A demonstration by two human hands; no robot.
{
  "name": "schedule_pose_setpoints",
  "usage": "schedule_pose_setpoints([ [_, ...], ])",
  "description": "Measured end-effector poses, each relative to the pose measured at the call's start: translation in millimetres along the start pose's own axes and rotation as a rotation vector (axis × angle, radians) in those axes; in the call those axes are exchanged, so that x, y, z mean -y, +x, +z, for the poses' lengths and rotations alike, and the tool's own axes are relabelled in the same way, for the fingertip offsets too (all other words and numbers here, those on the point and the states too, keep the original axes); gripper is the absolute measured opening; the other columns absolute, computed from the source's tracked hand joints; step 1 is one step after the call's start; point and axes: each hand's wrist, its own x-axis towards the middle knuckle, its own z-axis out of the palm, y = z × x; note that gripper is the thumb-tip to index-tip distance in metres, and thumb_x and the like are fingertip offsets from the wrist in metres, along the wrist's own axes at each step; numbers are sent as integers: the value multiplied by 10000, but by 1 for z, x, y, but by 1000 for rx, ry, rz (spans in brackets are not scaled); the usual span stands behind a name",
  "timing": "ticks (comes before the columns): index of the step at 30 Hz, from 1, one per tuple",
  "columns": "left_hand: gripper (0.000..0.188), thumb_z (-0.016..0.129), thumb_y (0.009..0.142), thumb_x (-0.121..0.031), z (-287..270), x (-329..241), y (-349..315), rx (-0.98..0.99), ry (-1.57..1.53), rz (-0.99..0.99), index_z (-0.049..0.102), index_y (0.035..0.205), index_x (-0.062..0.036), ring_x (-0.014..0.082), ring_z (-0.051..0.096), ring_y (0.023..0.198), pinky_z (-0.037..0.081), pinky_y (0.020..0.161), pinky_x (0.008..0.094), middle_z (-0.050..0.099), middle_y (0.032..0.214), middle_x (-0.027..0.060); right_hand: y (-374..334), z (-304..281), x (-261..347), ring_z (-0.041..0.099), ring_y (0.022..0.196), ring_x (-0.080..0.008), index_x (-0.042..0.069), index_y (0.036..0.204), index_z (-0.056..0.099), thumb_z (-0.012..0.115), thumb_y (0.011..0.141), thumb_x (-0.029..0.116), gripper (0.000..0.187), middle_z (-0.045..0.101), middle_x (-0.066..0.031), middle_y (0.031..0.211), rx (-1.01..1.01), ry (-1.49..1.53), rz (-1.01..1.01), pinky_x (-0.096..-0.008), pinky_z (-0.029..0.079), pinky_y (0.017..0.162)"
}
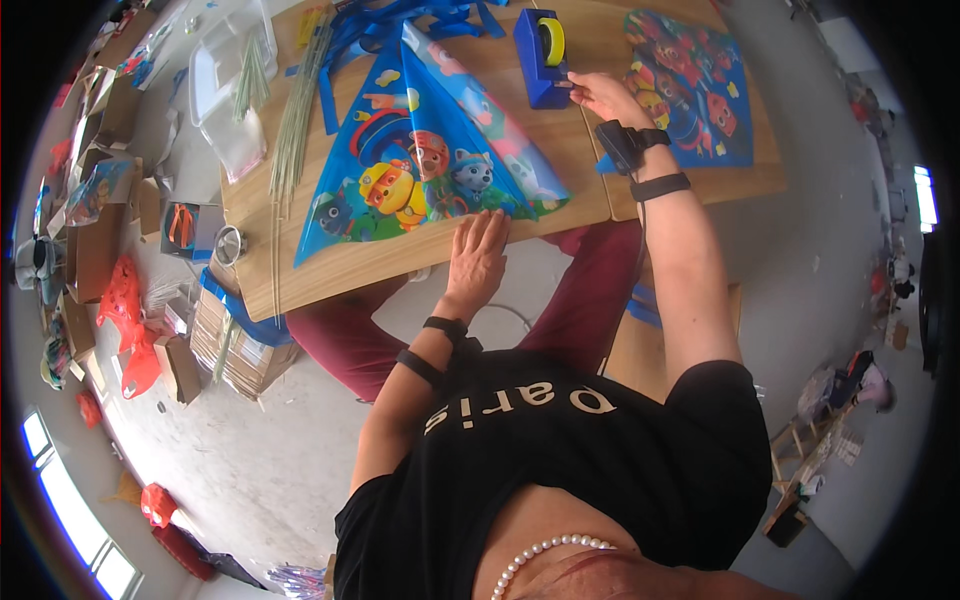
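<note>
A blue triangular plastic sheet (340,200) printed with cartoon dogs, like a kite sail, lies folded over on the table. My left hand (477,258) rests on its near edge with fingers stretched out. At the blue tape dispenser (528,60), which carries a yellow-rimmed roll (552,42), my right hand (603,97) has its fingertips pinched together by the cutting end, apparently on the tape's end. The tape strip itself is hardly visible. A second printed sheet (715,110) lies under and beyond my right wrist.
The wooden table (270,265) carries blue ribbon strips (365,30) and a bundle of thin pale sticks (298,125). A clear plastic bin (212,85) stands off its left side. Cardboard boxes (95,255) and red plastic bags (128,300) lie on the floor to the left.
</note>
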Motion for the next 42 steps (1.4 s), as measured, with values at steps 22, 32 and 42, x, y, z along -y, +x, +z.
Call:
schedule_pose_setpoints([
  [22,708,642,783,-97,2,-13,6,-73,-37,89,474,1470,-65,305,356,1452,277,1194,528,429,1529,89,-4,-14,-69,603,657,-218,-27,774,650,626,826,69,112,621,-93,664,-510,-233,56,-391,431,561],
  [32,746,719,775,-119,6,0,-6,-47,49,31,464,1475,-69,310,373,1434,293,1182,520,420,1531,85,-161,98,-96,588,844,-106,94,1064,674,591,1036,340,261,648,12,978,15,207,-71,-253,473,712],
  [42,752,715,759,-107,11,1,0,-51,22,36,464,1467,-71,325,379,1427,291,1176,526,413,1531,124,-190,104,-154,419,544,-89,-7,1123,617,526,1064,320,344,532,-2,698,80,460,91,-249,351,528],
])
